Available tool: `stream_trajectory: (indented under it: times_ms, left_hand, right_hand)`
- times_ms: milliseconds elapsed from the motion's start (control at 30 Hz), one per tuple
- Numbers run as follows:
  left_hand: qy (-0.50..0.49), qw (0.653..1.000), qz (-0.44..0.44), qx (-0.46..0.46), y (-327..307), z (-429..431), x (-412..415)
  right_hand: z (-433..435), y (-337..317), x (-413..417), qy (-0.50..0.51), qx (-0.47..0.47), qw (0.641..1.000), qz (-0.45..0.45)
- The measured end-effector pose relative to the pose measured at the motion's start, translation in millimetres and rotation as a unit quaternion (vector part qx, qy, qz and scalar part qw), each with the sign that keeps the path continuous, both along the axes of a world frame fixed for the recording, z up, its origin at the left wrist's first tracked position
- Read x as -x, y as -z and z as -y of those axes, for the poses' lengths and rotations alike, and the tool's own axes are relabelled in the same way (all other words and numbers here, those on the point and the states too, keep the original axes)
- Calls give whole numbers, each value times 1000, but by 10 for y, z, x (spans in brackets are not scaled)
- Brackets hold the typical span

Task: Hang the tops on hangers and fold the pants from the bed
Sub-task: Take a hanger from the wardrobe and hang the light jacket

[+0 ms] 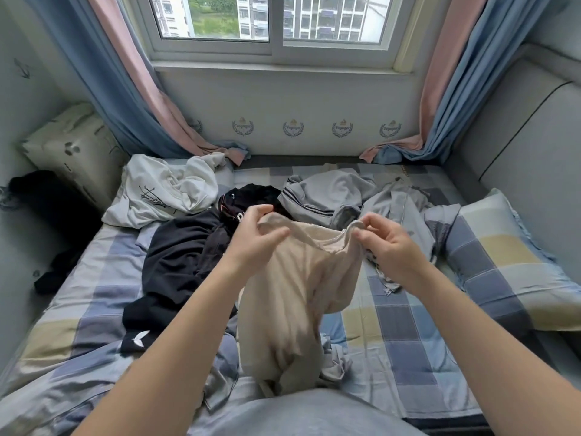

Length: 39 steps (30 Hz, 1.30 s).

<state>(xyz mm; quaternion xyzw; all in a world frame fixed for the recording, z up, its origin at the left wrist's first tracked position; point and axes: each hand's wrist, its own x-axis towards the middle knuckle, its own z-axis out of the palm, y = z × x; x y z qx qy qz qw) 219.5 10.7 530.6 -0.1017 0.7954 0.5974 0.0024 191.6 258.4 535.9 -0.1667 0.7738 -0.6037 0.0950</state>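
Head view: both hands hold a beige garment up above the bed, with its lower part resting on the sheet close to the person. The left hand pinches one end of the top opening. The right hand pinches the other end, fingers curled on the edge. The fabric looks thin, soft and light, so it is likely to sag. The banded edge is the soundest place to hold it. Top or pants: cannot tell.

Soft matt beige cloth garment over a checked, matt cotton-like bedsheet.
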Motion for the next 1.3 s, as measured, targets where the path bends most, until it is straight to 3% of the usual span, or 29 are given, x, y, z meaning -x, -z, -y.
stream_trajectory:
  times_ms: [100,200,333,700,833,933,1033,1133,1200,1300]
  left_hand:
    - [158,987,-31,14,11,-183,-79]
    - [219,972,-78,24,4,-368,-98]
    - [153,979,-133,3,-102,-363,-75]
    - [-17,973,-217,-77,-446,-86,-27]
    - [-136,965,-195,-113,-347,21,35]
    - [-193,969,-138,-64,-234,69,95]
    - [-87,995,-53,9,-140,49,74]
    - [100,988,-75,91,-63,-167,28]
    - [204,973,-77,70,8,-405,-24]
    - [235,968,-86,-16,79,-650,-75]
  right_hand:
    - [166,-242,-58,-35,26,998,-41]
    - [268,-355,-89,-59,25,995,-73]
    - [194,-270,-49,-39,25,998,-39]
    - [-322,633,-21,-34,-166,982,86]
    - [-446,675,-34,4,-119,985,122]
    - [-430,501,-36,51,-87,991,93]
    - [-341,207,-23,70,-46,995,54]
    - [-154,-152,-55,57,-21,998,15]
    - [-13,-357,-103,32,-8,999,-8]
    - [88,-526,-144,0,3,999,-38]
